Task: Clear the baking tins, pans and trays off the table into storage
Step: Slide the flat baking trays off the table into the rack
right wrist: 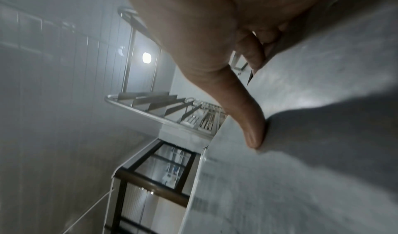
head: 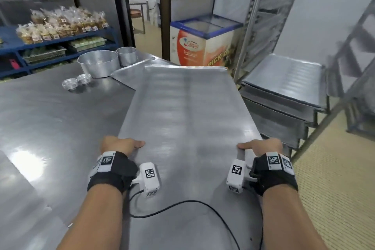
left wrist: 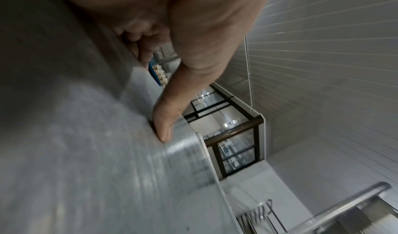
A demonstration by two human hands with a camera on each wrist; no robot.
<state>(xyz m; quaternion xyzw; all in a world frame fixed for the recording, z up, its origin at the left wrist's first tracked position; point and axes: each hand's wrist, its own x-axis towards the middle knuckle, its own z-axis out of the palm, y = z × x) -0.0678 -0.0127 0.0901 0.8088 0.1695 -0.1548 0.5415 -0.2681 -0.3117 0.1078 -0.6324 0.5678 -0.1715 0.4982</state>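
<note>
On the table (head: 40, 119), left to right, stand two small bowls (head: 76, 81), a big tin (head: 98, 63) and a smaller tin (head: 127, 55), with a second tray (head: 125, 73) beside them. The left hand (head: 119, 145) grips the near left corner of the tray (head: 188, 107), thumb (left wrist: 165, 118) flat on top and fingers (left wrist: 137, 38) curled under the edge. The right hand (head: 261, 146) grips the near right corner likewise, thumb (right wrist: 247, 121) on top, fingers (right wrist: 251, 53) under, with the rack (head: 284, 95) of stacked trays to its right.
</note>
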